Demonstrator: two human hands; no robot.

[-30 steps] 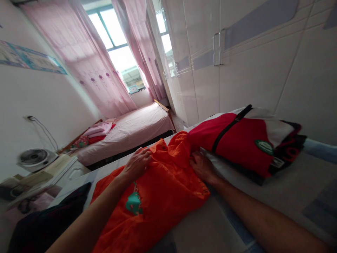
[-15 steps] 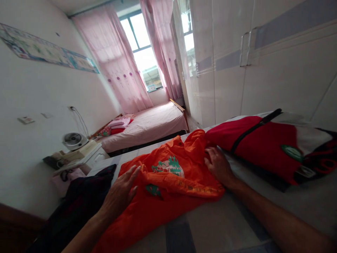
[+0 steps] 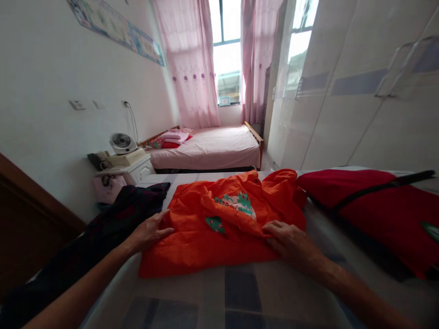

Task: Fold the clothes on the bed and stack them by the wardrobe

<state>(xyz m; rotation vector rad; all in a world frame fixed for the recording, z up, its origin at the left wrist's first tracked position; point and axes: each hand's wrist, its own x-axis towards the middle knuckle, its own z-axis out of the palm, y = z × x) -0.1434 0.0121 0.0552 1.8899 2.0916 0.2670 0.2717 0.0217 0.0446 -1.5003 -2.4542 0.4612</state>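
Note:
An orange garment (image 3: 219,228) with a green print lies rumpled on the bed (image 3: 260,297) in front of me. My left hand (image 3: 149,232) rests flat on its left edge, fingers spread. At the garment's lower right part, my right hand (image 3: 291,242) presses down, fingertips on a fold. A folded red jacket (image 3: 370,205) with a black strap lies just right of the orange garment. A dark garment (image 3: 103,233) lies to the left, under my left forearm.
A second bed (image 3: 212,148) with pink sheets and folded clothes stands at the back under the window. A nightstand (image 3: 128,170) with a small fan (image 3: 121,142) is at the left wall. White wardrobe doors (image 3: 360,105) line the right side.
My view swung left and levelled. The left hand slid from the garment's top to its left edge. The right hand moved from near the red jacket down to the garment's lower right.

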